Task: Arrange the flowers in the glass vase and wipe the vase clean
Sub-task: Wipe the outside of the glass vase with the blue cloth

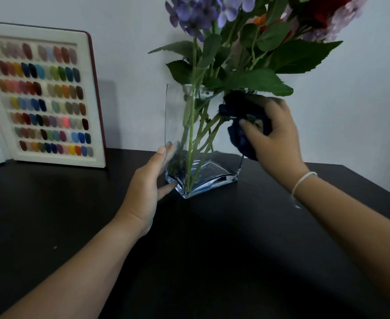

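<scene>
Square glass vase upright on dark table, artificial flowers already inside, stems crossing. Your right hand bunches dark blue cloth, fingers curled round it, pressing on vase's right wall. Your left hand flat, fingers straight, bracing left wall. Risks: hard push up high tips top-heavy vase; cloth snags leaf; vase slides toward nail colour chart.

Flower heads cut off by top edge; swatch board blurred.
</scene>
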Available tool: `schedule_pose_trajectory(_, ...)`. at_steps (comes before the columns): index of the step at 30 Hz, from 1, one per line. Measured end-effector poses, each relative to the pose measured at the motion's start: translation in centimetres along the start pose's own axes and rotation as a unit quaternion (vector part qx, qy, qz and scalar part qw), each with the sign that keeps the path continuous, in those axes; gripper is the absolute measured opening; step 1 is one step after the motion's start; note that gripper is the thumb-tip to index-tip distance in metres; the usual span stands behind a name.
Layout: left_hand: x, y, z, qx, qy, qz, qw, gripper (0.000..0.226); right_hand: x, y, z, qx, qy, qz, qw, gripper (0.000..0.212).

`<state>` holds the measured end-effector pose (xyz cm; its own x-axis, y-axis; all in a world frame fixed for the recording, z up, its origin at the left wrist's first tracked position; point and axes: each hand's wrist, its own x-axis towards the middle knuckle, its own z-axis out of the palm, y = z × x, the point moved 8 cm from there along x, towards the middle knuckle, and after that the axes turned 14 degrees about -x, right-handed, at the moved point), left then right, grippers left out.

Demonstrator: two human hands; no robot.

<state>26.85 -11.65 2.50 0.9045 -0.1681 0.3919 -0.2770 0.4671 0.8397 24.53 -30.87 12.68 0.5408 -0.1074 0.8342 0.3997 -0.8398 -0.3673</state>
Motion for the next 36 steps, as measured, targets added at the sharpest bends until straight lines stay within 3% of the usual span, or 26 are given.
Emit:
schedule_pose_trajectory(6, -0.1, 0.0, 0.1, 0.004, -0.006, 0.000, 1.000, 0.043, -3.0, 0.4, 2.6, -0.019, -0.059, -0.034, 0.998, 0.044)
schedule_pose_trajectory(15, -0.2, 0.0, 0.0, 0.002, 0.002, 0.000, 1.000, 0.040, -7.4, 0.8, 5.2, -0.128, -0.264, -0.145, 0.945, 0.036)
schedule_pose_trajectory(18, 0.0, 0.0, 0.0, 0.006, 0.001, 0.001, 1.000, 0.034, -6.4, 0.4, 3.8, -0.111, -0.218, -0.171, 0.954, 0.033)
schedule_pose_trajectory(21, 0.1, -0.2, -0.2, 0.006, -0.003, 0.001, 1.000, 0.036, -2.8, 1.9, 1.0, -0.074, -0.053, -0.080, 0.993, 0.034)
schedule_pose_trajectory(23, 0.1, -0.2, -0.1, 0.002, -0.003, 0.001, 1.000, 0.036, -1.2, 3.3, 0.1, -0.059, 0.012, -0.018, 0.998, 0.035)
schedule_pose_trajectory(27, 0.0, -0.1, 0.0, -0.003, -0.004, 0.001, 1.000, 0.035, -2.2, 4.4, 1.9, -0.040, -0.048, -0.005, 0.998, 0.034)
schedule_pose_trajectory(29, 0.0, -0.1, 0.1, -0.005, -0.005, -0.001, 1.000, 0.032, -3.9, 4.8, 3.0, -0.074, -0.131, -0.053, 0.987, 0.034)
schedule_pose_trajectory(32, 0.1, -0.2, 0.0, -0.006, -0.004, -0.002, 1.000, 0.031, -6.2, 5.2, 4.6, -0.155, -0.272, -0.124, 0.941, 0.032)
schedule_pose_trajectory(34, 0.1, -0.2, -0.1, -0.006, -0.001, -0.001, 1.000, 0.033, -6.0, 4.9, 4.4, -0.168, -0.278, -0.149, 0.934, 0.032)
schedule_pose_trajectory(36, 0.2, -0.2, -0.2, -0.003, 0.000, -0.001, 1.000, 0.035, -4.8, 4.6, 3.4, -0.148, -0.221, -0.132, 0.955, 0.030)
